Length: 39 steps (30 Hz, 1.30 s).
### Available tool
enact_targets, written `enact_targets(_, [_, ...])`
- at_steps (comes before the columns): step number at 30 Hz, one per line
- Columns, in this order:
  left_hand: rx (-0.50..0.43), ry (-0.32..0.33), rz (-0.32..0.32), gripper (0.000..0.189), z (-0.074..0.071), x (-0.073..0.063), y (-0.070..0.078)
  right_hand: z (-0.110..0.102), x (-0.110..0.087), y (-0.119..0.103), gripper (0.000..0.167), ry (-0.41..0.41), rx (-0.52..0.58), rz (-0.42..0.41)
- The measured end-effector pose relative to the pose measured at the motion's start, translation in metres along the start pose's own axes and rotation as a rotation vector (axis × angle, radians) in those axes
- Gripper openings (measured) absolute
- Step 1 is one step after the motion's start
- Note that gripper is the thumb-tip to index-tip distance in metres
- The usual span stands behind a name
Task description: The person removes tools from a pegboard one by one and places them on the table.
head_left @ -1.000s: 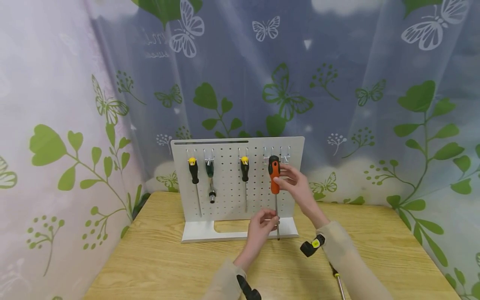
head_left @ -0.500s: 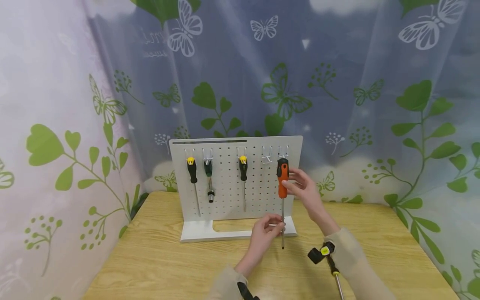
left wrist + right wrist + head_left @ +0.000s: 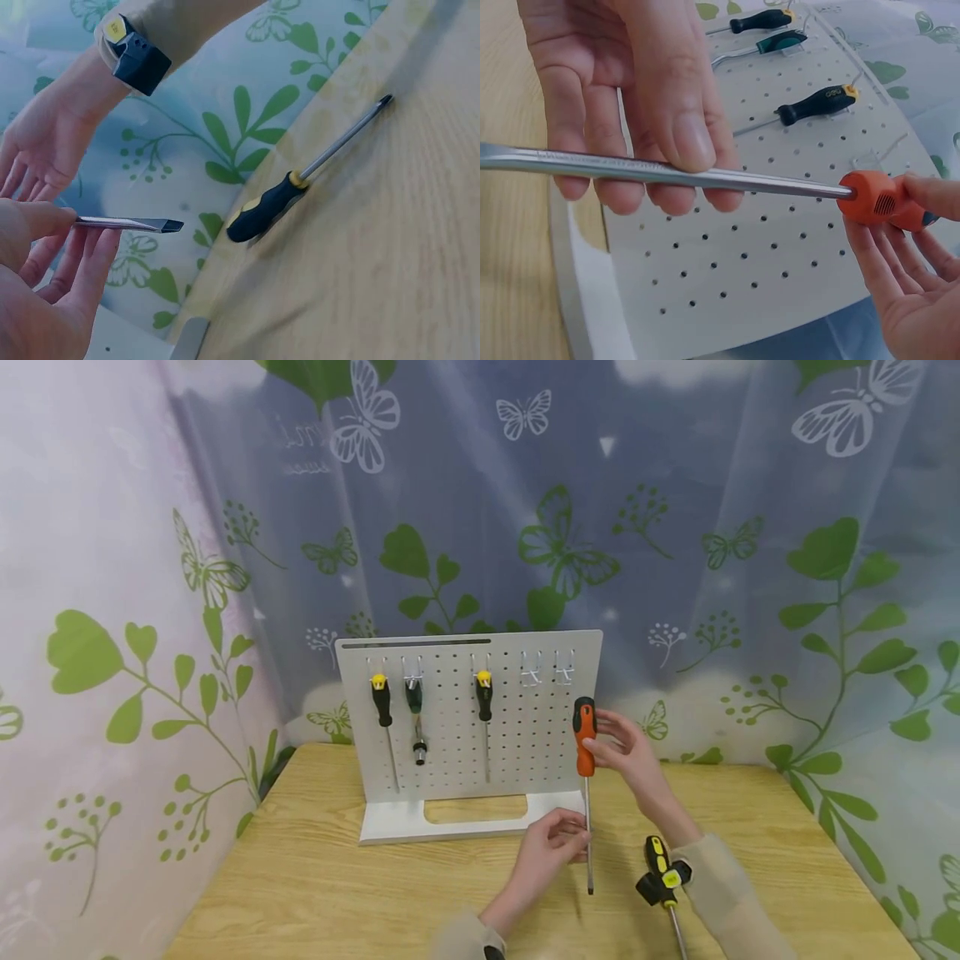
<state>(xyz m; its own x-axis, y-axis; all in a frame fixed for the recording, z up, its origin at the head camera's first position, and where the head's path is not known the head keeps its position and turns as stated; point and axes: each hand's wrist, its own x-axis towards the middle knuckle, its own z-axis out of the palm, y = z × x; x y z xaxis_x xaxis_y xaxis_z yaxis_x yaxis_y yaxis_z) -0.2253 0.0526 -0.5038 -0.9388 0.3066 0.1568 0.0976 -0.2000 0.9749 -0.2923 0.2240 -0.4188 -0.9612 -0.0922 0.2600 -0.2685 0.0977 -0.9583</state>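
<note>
An orange and black flat-blade screwdriver (image 3: 585, 752) is held upright in front of the pegboard's right edge, handle up and tip down. My right hand (image 3: 630, 760) grips its handle from the right. Lower down, my left hand (image 3: 543, 852) pinches the steel shaft between thumb and fingers. The right wrist view shows the left thumb on the shaft (image 3: 772, 182), its fingers behind. In the left wrist view the flat tip (image 3: 171, 225) points out past the left fingers. A black and yellow screwdriver (image 3: 266, 210) lies on the table, partly covered by the right wrist camera in the head view.
The white pegboard (image 3: 450, 727) stands on the wooden table (image 3: 300, 893). A black screwdriver with yellow top (image 3: 381, 697), a green-handled tool (image 3: 415, 697) and another black screwdriver (image 3: 484, 697) hang from it. Two bare hooks (image 3: 564, 672) are at its right. A printed curtain (image 3: 675, 485) hangs behind.
Both hands have moved right and downward with the orange screwdriver, away from the hooks and towards me. More of the black and yellow screwdriver on the table now shows.
</note>
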Motion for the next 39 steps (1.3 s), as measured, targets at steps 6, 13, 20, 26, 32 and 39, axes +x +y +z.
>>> enact_targets(6, [-0.025,-0.011,-0.030,0.020,0.011,-0.006,-0.008,-0.010,-0.014,0.010,0.061,0.010,-0.034,0.066])
enact_targets(13, [-0.038,-0.032,-0.064,0.020,0.020,-0.015,-0.017,-0.021,-0.027,0.022,0.067,-0.004,-0.044,0.134])
enact_targets(20, [-0.021,-0.076,-0.112,0.021,0.026,-0.025,-0.024,-0.031,-0.040,0.035,0.067,-0.020,-0.056,0.200])
enact_targets(26, [0.003,-0.098,-0.132,0.020,0.031,-0.032,-0.032,-0.036,-0.051,0.046,0.070,-0.029,-0.061,0.241])
enact_targets(32, [0.006,-0.105,-0.162,0.017,0.035,-0.039,-0.037,-0.037,-0.059,0.054,0.072,-0.034,-0.094,0.278])
enact_targets(39, [0.009,-0.114,-0.222,0.013,0.037,-0.045,-0.041,-0.036,-0.068,0.067,0.072,-0.049,-0.093,0.319])
